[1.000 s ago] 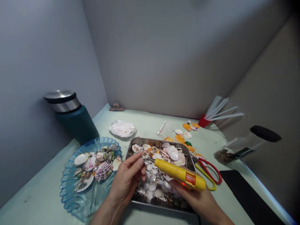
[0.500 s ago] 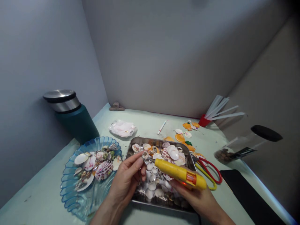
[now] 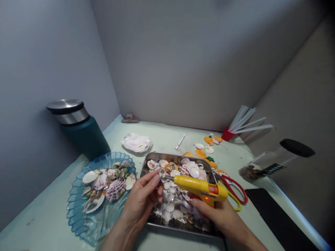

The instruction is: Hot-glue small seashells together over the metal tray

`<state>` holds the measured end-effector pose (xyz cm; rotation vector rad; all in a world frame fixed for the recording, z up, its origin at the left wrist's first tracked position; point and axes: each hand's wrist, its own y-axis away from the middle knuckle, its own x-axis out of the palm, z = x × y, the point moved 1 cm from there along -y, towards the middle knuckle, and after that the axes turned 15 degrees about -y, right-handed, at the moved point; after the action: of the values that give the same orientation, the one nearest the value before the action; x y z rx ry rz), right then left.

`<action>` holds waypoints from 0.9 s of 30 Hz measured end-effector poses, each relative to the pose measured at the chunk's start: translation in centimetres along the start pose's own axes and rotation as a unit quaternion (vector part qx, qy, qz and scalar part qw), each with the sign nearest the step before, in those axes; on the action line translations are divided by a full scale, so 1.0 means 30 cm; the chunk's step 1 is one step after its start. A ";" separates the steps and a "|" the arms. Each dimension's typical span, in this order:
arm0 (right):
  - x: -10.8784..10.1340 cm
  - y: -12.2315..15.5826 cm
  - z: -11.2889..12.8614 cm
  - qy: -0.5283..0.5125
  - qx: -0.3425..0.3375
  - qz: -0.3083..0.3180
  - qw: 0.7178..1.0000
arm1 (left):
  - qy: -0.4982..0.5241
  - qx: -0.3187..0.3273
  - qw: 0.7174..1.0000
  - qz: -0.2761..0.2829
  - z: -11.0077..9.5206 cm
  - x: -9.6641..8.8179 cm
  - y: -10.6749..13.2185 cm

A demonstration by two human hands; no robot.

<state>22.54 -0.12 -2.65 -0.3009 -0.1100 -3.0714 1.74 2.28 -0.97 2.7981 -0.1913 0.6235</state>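
Here the fingers of our left hand are pinched together on a small shell, just above the far left corner of the heaped tray. The nozzle of the glue gun meets that shell from the right, and the fingers of our right hand are wrapped tight around the gun's grip. Scissors lie just beyond the right fingers. A blue dish sits left of the left ones, and both rest on the bench.
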 end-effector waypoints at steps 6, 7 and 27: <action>0.002 0.008 0.002 0.008 0.026 -0.011 1.000 | 0.004 -0.008 1.000 -0.003 0.003 0.001 -0.003; 0.005 0.007 0.006 0.007 0.022 -0.013 1.000 | 0.005 -0.010 1.000 -0.002 0.003 0.002 -0.003; 0.024 0.005 0.059 0.216 -0.197 0.116 0.949 | 0.031 -0.001 0.999 -0.009 -0.009 0.005 -0.005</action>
<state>22.18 -0.18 -0.76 0.3278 0.5214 -2.8156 1.79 2.49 -0.72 2.7714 -0.1542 0.7038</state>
